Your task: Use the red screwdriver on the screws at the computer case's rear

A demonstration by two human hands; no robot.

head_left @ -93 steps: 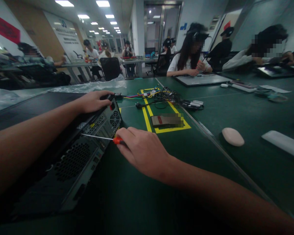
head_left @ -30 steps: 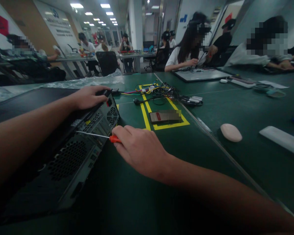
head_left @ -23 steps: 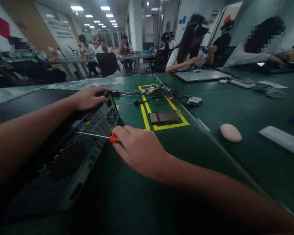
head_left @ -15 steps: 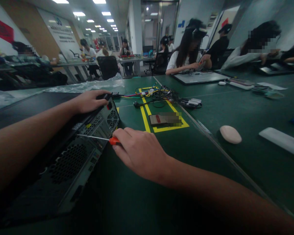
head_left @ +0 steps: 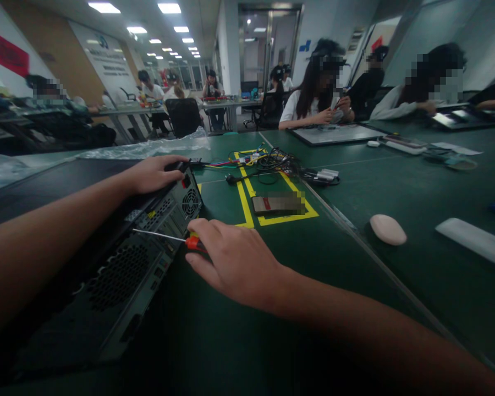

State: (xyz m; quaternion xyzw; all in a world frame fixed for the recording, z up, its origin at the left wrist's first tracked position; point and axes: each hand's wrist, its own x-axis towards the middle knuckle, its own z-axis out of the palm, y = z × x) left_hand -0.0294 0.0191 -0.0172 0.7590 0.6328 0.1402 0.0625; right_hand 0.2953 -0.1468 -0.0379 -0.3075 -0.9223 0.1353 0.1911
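A black desktop computer case lies on its side on the green table, rear panel facing me. My left hand rests on the case's far top corner, fingers curled over the edge. My right hand is closed round the red handle of a screwdriver. Its thin metal shaft points left and its tip touches the rear panel above the vent grille.
A yellow-taped rectangle holds a flat drive. Tangled cables lie behind it, plastic wrap at the back left. A white mouse and keyboard lie to the right. Several people work at other tables.
The screwdriver stays on the rear panel while my right hand shifts its grip slightly on the handle. My left hand keeps its hold on the case. The camera has wobbled a little.
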